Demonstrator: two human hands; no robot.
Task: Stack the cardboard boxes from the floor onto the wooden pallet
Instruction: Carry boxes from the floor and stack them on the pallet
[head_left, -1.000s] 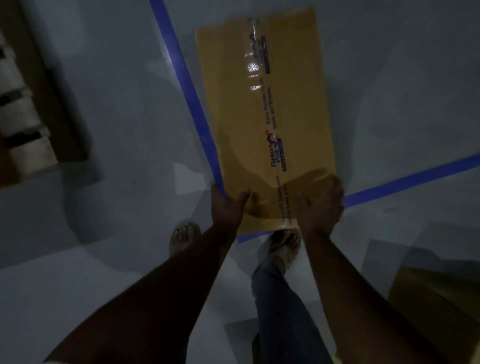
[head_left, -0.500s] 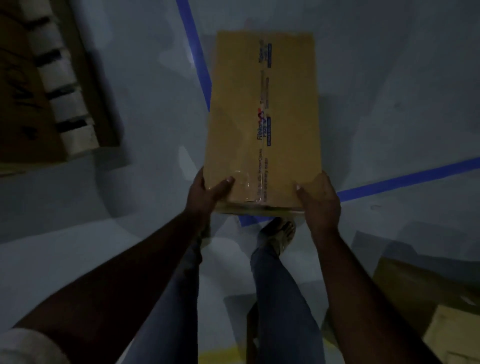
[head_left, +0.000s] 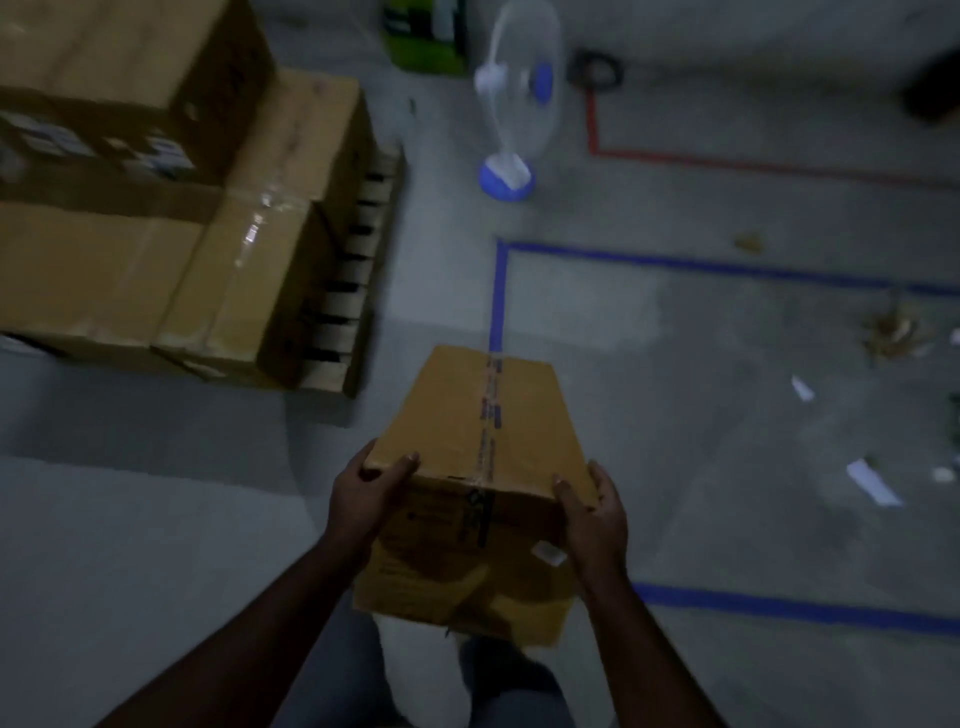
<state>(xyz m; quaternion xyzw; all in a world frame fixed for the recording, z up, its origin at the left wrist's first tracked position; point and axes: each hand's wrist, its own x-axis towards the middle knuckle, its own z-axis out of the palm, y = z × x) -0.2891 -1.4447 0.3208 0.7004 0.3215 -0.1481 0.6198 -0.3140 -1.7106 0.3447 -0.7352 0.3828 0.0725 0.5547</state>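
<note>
Cardboard box (head_left: 483, 457) sits in mid-air at the centre of your view, clear of the floor (head_left: 156, 519), long axis running from 6 towards 12 o'clock. Your left hand (head_left: 366, 501) curls round its near left corner, thumb on top; your right hand (head_left: 592, 512) clamps the near right corner likewise. It looks rigid and taped shut, so the walls should take a squeeze, and I judge it light enough for this end grip. The tape down the top seam looks slick, so keep your fingers on bare card. Slide one palm under the base before you swing it to the wooden pallet (head_left: 358, 291) at 10 o'clock, beside the stacked boxes (head_left: 249, 260)
</note>
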